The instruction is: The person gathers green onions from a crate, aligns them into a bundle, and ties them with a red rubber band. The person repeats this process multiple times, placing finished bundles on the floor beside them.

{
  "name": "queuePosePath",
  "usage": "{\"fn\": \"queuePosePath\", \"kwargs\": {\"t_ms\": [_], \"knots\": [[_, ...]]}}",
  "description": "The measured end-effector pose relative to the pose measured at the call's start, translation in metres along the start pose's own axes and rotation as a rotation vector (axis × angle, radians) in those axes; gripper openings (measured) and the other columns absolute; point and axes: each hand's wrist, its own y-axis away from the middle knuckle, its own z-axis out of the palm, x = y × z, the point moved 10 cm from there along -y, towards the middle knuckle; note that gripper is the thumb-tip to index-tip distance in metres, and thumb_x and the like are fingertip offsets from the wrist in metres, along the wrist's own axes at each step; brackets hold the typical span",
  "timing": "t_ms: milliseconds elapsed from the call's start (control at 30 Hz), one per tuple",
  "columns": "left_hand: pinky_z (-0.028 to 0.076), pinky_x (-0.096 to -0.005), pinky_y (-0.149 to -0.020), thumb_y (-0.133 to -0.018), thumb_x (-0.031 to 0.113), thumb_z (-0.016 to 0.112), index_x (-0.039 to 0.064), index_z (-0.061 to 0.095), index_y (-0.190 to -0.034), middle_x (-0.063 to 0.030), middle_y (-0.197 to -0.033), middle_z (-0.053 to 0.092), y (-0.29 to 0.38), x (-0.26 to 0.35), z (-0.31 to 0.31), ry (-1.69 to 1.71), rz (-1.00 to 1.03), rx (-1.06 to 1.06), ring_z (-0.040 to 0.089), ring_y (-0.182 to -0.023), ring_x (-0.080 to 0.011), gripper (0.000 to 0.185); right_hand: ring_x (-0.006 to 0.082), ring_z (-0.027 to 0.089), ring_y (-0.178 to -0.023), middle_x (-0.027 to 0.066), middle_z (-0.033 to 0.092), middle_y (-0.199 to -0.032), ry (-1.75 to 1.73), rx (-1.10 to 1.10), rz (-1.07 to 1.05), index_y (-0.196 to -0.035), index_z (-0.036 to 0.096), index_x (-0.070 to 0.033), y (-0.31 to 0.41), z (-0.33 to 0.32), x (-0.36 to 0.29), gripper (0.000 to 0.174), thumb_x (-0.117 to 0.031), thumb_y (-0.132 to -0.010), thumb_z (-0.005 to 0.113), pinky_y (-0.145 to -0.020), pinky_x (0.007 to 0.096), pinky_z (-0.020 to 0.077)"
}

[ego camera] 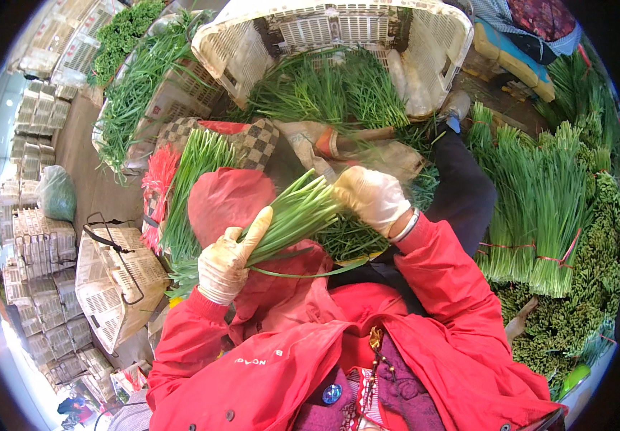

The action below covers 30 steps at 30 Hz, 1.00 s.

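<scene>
My left hand (230,263), in a pale stained glove, is closed around a bunch of green garlic chives (288,215), with the thumb lying along the stalks. The pale cut ends point up and to the right. My right hand (372,198), gloved too and slightly blurred, is curled beside those cut ends; whether it pinches a stalk cannot be told. Just left of my knee lies a pile of chives (196,178), next to a bundle of red ties (159,188). Loose chive leaves (350,237) lie below my right hand.
A white plastic crate (428,64) on its side holds loose chives (337,91). Tied chive bundles (536,204) stand at right beside piled dark green produce (558,318). At left are an empty crate (110,301), a filled crate (137,102) and stacked crates (45,242). Another person's clothed leg (509,59) is at upper right.
</scene>
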Motion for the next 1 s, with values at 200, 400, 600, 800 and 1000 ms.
{"fn": "queuePosePath", "kwargs": {"t_ms": [200,400,600,800,1000], "knots": [[0.051,-0.0398,-0.063,-0.065,-0.005,0.063,0.033,0.035,-0.147,-0.0073,-0.09,0.057,0.0,-0.006,0.004,0.262,-0.091,-0.05,0.062,-0.071,-0.0299,0.095,0.0177,0.059,-0.067,0.0069,0.062,-0.074,-0.147,-0.046,0.529,-0.091,0.061,-0.005,0.007,-0.025,0.084,0.015,-0.02,-0.089,0.064,-0.062,0.0315,0.0482],[0.051,-0.0391,-0.066,-0.057,-0.01,0.067,0.033,0.036,-0.146,-0.0059,-0.09,0.057,0.0,-0.002,0.008,0.232,-0.064,-0.101,0.062,-0.075,-0.0299,0.104,0.0074,0.054,-0.082,-0.0004,0.062,-0.093,-1.101,-0.273,0.23,-0.124,0.059,-0.004,-0.001,0.008,0.033,0.039,-0.017,-0.089,0.07,-0.073,0.0234,0.0466],[0.052,-0.0382,-0.067,-0.058,-0.007,0.068,0.032,0.035,-0.147,-0.0058,-0.09,0.058,0.003,-0.003,0.016,0.198,-0.134,-0.163,0.063,-0.078,-0.029,0.103,0.0321,0.06,-0.084,0.0133,0.06,-0.088,-0.079,-0.226,0.11,-0.098,0.063,-0.01,-0.006,0.01,0.023,0.02,-0.028,-0.089,0.063,-0.074,0.0388,0.0477],[0.051,-0.0349,-0.081,-0.065,-0.008,0.064,0.028,0.035,-0.147,-0.0093,-0.107,0.063,0.003,-0.002,0.032,0.542,-0.155,-0.134,0.064,-0.095,-0.0292,0.095,0.0355,0.06,-0.088,0.0139,0.061,-0.091,0.218,-0.088,0.164,-0.086,0.062,-0.01,-0.003,-0.01,0.047,0.024,-0.033,-0.088,0.06,-0.074,0.0447,0.0476],[0.046,-0.0314,-0.096,-0.074,-0.007,0.061,0.016,0.035,-0.147,-0.012,-0.131,0.057,0.006,-0.017,0.053,1.051,-0.319,-0.115,0.058,-0.117,-0.0261,0.082,0.0312,0.062,-0.095,0.0155,0.064,-0.1,-0.318,-0.049,0.213,-0.103,0.068,-0.006,0.002,-0.034,0.064,0.031,-0.024,-0.079,0.074,-0.083,0.0379,0.0496]]}}
